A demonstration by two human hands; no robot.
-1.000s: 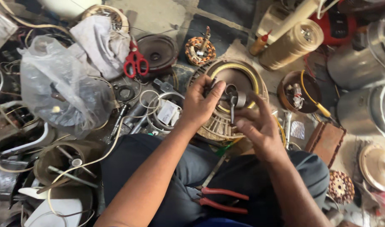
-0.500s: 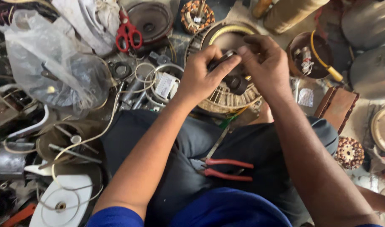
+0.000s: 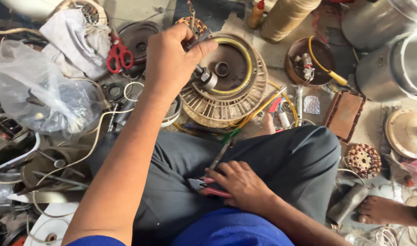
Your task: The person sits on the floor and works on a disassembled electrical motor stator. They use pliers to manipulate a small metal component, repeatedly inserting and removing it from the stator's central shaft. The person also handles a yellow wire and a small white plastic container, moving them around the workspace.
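My left hand (image 3: 172, 59) reaches forward over a round fan motor (image 3: 258, 86) that lies on the floor in front of my knees. Its fingers are closed on a dark metal tool (image 3: 204, 75) whose silver cylindrical end sits beside the motor's centre hole. My right hand (image 3: 242, 184) lies in my lap on the grey trousers, fingers closed over red-handled pliers (image 3: 206, 187). A green-handled screwdriver (image 3: 226, 141) lies across my thigh just above them.
Red scissors (image 3: 117, 54) and a clear plastic bag (image 3: 40, 95) lie left. A brown bowl of small parts (image 3: 308, 57), a yellow-handled screwdriver (image 3: 331, 75), metal pots (image 3: 390, 59), a brown block (image 3: 345, 114) and a copper winding (image 3: 362, 159) lie right. Another person's bare foot (image 3: 381, 210) is at lower right.
My right hand has left the motor and come down to my lap onto the red-handled pliers. My left hand stays at the motor with the tool.
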